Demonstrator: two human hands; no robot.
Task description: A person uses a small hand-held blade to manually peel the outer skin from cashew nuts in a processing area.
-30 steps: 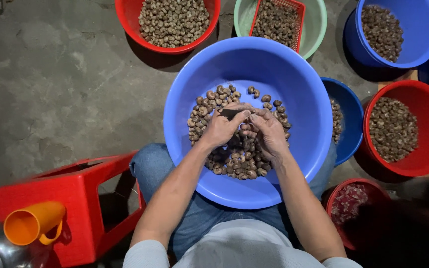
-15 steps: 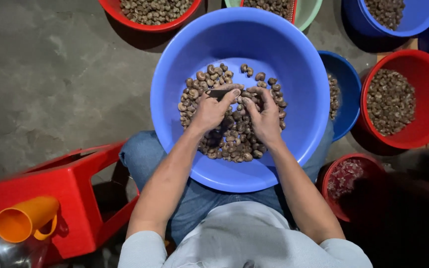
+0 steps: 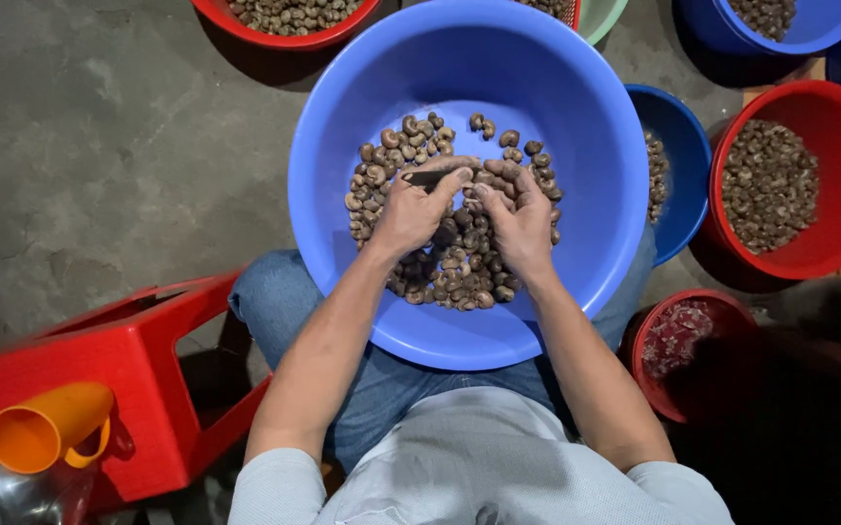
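- Centrally, the large blue basin (image 3: 576, 117) rests on the person's lap and holds a heap of cashew nuts (image 3: 440, 262).
- Left hand (image 3: 411, 216), over the heap, is closed around a small dark blade (image 3: 427, 179).
- Right hand (image 3: 518, 222), touching the left, pinches one nut (image 3: 491, 167) in curled fingers.
- Step, as judged: the blade is shelling a single nut; next move calls for steady, shallow pressure.
- Right of the basin: red tub (image 3: 829, 262) of nuts.

The right hand (image 3: 516, 226) hides whatever its fingers pinch; the small dark tool (image 3: 426, 178) in the left hand (image 3: 411, 216) is half covered; the red basin (image 3: 289, 24) is cut by the top edge; the orange cup (image 3: 46, 428) is blurred
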